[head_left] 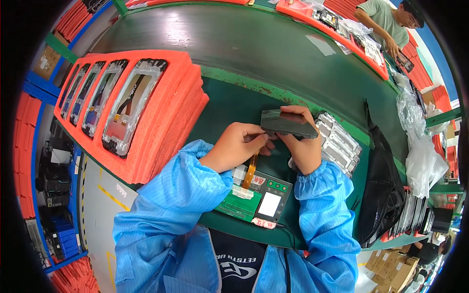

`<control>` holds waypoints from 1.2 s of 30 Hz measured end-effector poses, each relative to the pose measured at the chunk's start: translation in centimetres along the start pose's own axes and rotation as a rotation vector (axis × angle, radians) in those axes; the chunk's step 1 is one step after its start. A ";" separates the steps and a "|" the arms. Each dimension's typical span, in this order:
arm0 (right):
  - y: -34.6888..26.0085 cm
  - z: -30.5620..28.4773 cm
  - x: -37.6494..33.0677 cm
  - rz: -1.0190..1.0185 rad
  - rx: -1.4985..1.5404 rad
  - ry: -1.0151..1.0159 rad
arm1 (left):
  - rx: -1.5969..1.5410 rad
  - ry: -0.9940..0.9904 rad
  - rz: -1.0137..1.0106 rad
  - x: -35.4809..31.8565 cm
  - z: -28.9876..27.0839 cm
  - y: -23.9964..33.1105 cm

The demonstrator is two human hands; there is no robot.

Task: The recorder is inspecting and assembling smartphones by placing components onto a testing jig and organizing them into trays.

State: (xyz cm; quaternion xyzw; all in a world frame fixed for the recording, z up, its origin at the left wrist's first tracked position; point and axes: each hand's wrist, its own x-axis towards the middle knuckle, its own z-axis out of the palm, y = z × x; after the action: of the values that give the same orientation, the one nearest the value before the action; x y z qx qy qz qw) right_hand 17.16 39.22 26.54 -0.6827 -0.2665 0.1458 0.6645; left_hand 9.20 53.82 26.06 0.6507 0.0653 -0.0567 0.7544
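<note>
My right hand [304, 146] grips a dark, glossy phone screen [288, 123], tilted above the green mat, with fingers over its far edge and the thumb side beneath. At the screen's lower left edge, my left hand [239, 146] is closed in a pinch on the upper end of an orange ribbon cable [250, 171]. What exactly lies between those fingertips is hidden. The cable runs down to a green and black test board [237, 207] with a small white display [269, 204] and several buttons. White tape covers the cable where it meets the board.
Left stands a stack of red foam trays [176, 122] holding several phone frames [134, 107]. Metal frame plates [337, 141] lie right of my hand, beside a black bag [383, 190]. A black cord [288, 229] leaves the board. Across the bench, another person [391, 29] handles a device.
</note>
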 end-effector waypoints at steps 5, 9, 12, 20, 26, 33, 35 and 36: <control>-0.2 0.3 0.0 -0.030 -0.008 0.056 | 0.039 -0.004 -0.011 -0.1 0.0 0.5; 0.0 0.4 0.0 -0.037 0.018 0.091 | 0.014 0.000 0.009 -0.1 0.1 0.3; 0.3 0.2 0.1 -0.050 -0.002 0.086 | 0.045 -0.016 0.008 -0.1 0.0 0.3; -0.2 0.4 0.1 -0.046 -0.051 0.065 | 0.023 -0.024 0.008 -0.1 -0.2 0.1; 0.4 0.1 0.0 -0.033 -0.039 0.059 | -0.045 -0.005 -0.016 -0.1 0.0 0.6; 0.5 0.1 0.0 -0.070 -0.063 0.039 | -0.056 -0.034 0.010 -0.1 -0.2 0.3; 0.5 0.1 0.0 -0.071 -0.056 0.034 | -0.052 -0.038 0.001 -0.2 -0.3 0.4; 0.3 0.2 0.0 -0.072 -0.080 0.036 | -0.049 -0.043 -0.006 -0.1 -0.3 0.5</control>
State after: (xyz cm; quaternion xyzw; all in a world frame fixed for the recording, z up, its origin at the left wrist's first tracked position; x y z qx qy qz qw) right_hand 17.16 39.37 26.20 -0.7012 -0.2845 0.0990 0.6461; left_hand 9.18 54.14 26.48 0.6303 0.0521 -0.0713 0.7713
